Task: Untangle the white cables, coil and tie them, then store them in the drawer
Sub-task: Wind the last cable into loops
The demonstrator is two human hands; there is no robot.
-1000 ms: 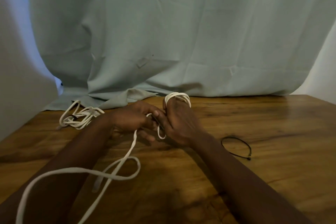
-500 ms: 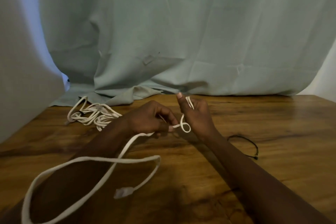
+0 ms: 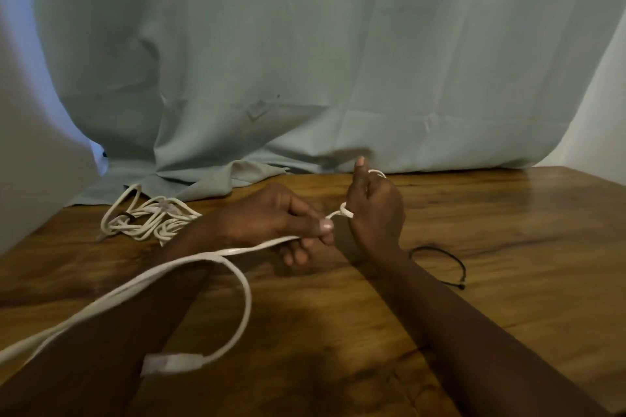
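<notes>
A flat white cable (image 3: 237, 267) runs from the lower left edge across the wooden table (image 3: 491, 230), loops near the front and ends in a clear plug (image 3: 169, 362). My left hand (image 3: 271, 220) pinches this cable between thumb and fingers. My right hand (image 3: 376, 210) stands upright just to its right, with cable turns wound around its fingers and base of the thumb. A second white cable bundle (image 3: 149, 217), held by a dark tie, lies at the back left.
A thin black cable tie (image 3: 440, 261) lies curved on the table right of my right wrist. A pale green cloth (image 3: 305, 61) hangs behind the table and drapes onto its back edge. No drawer is in view.
My left hand has pulled the cable taut away from my right hand. The loose loop slid toward the front and the plug end came into view. The view has shifted slightly.
</notes>
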